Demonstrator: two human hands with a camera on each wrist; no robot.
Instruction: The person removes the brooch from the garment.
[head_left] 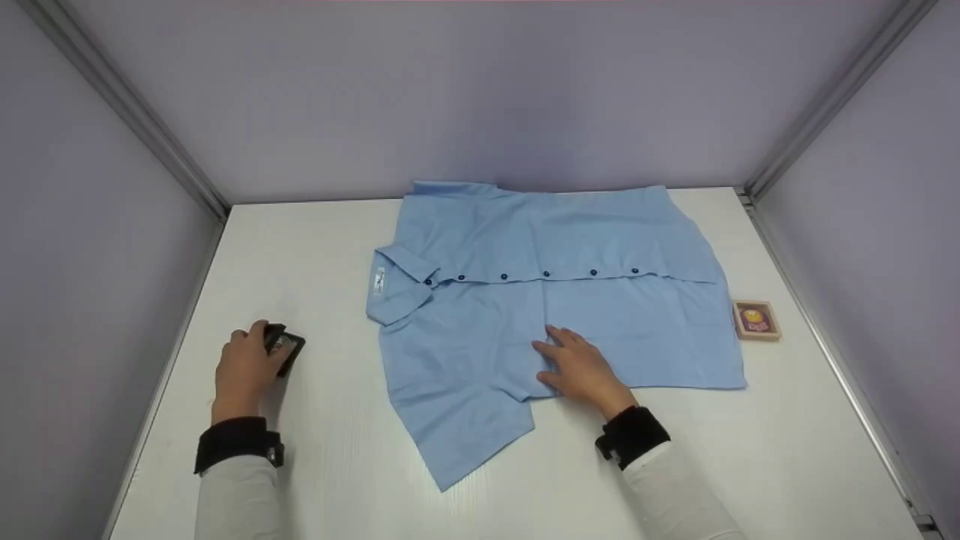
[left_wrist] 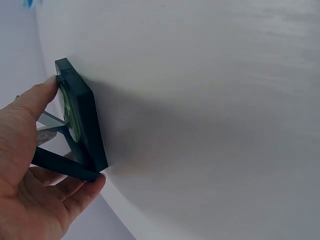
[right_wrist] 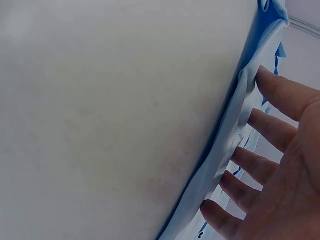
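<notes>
A light blue short-sleeved button-up shirt (head_left: 615,322) lies flat, its collar (head_left: 399,289) to the left and its row of dark buttons facing up. My right hand (head_left: 589,375) rests with spread fingers on the shirt's near side, beside the sleeve (head_left: 465,427). In the right wrist view the fingertips (right_wrist: 242,157) touch the cloth close to its edge. Left of the shirt, my left hand (head_left: 244,367) grips a small black case (head_left: 294,352) between thumb and fingers. The left wrist view shows two dark parts meeting at an angle, with something green and round (left_wrist: 71,112) on one inner face.
Past the shirt's hem, on the right, lies a small square wooden-framed box (head_left: 756,321) with a yellow character on a dark picture. Pale panels surround the white table (head_left: 337,450) at the back (head_left: 480,97) and both sides.
</notes>
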